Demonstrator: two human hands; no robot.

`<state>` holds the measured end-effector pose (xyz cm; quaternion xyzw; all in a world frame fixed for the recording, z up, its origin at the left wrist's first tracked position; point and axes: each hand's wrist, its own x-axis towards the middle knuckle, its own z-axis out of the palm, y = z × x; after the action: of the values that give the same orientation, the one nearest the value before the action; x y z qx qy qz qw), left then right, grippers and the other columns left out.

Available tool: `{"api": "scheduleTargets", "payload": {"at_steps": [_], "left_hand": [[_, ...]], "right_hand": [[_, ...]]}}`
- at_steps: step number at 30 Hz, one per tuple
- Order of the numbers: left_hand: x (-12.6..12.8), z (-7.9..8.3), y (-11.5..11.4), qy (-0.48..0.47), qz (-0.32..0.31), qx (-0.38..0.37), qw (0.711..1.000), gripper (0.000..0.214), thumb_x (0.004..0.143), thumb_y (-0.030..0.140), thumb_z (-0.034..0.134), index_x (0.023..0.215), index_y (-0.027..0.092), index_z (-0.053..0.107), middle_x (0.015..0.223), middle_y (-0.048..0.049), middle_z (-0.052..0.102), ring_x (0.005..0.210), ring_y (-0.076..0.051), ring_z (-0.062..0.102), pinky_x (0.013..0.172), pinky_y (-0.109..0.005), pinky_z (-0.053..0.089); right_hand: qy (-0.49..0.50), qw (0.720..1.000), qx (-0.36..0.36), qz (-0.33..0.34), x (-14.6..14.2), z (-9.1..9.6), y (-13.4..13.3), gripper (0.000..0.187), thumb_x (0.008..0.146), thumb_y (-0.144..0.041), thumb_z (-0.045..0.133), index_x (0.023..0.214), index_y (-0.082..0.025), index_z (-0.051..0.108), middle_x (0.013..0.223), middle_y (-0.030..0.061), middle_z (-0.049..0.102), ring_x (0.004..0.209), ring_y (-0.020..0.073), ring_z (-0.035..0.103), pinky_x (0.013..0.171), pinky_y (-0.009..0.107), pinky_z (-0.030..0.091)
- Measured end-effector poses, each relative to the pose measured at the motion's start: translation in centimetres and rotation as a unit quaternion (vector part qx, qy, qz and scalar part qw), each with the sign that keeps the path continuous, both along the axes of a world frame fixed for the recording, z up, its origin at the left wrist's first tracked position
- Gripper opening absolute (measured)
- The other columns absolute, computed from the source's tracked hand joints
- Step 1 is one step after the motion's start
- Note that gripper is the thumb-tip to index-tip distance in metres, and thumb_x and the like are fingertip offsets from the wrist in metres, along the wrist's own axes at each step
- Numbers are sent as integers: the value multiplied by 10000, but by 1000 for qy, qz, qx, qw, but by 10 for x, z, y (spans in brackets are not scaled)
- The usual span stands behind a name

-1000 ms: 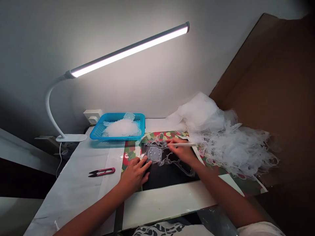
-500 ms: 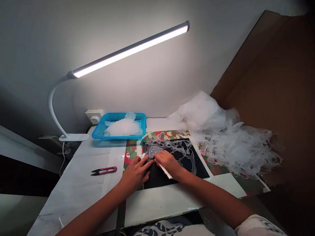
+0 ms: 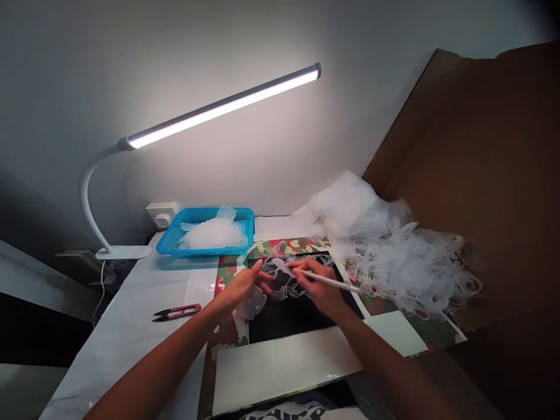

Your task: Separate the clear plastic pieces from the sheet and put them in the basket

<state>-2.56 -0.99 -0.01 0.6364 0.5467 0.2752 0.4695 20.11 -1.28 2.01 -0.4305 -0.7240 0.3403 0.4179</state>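
My left hand is raised a little above a black mat, with its fingers pinched on a clear flexible plastic piece that hangs below them. My right hand grips a thin white stick that points right, its fingertips meeting the left hand's at a web of clear plastic offcut. The web lies over the mat between both hands.
A blue basket of clear pieces stands at the back left by a wall socket. Red thread snips lie left. A heap of clear plastic scrap fills the right. A desk lamp arches above; brown cardboard leans right.
Both hands have lifted off the mat. The clear piece that lay flat now hangs from my left fingers. The stick points out to the right again.
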Motion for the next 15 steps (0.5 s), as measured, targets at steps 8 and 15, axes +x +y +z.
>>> {"api": "scheduleTargets", "payload": {"at_steps": [8,15], "left_hand": [[20,-4,1,-85,-59,-4,995,369,747,452,694,957,149,710,867,-43,728,761,-182,641,649,-242,447],[25,1,-6,-10,-54,37,998,462,777,384,689,1189,197,594,806,-12,748,690,-164,638,603,-222,431]], "right_hand": [[128,977,-163,57,7,-2,6,226,800,-366,643,680,-199,550,1021,48,714,904,208,624,810,341,473],[168,935,-287,125,-1,-11,17,310,722,-430,725,672,-196,527,822,31,698,864,197,625,749,311,461]]}}
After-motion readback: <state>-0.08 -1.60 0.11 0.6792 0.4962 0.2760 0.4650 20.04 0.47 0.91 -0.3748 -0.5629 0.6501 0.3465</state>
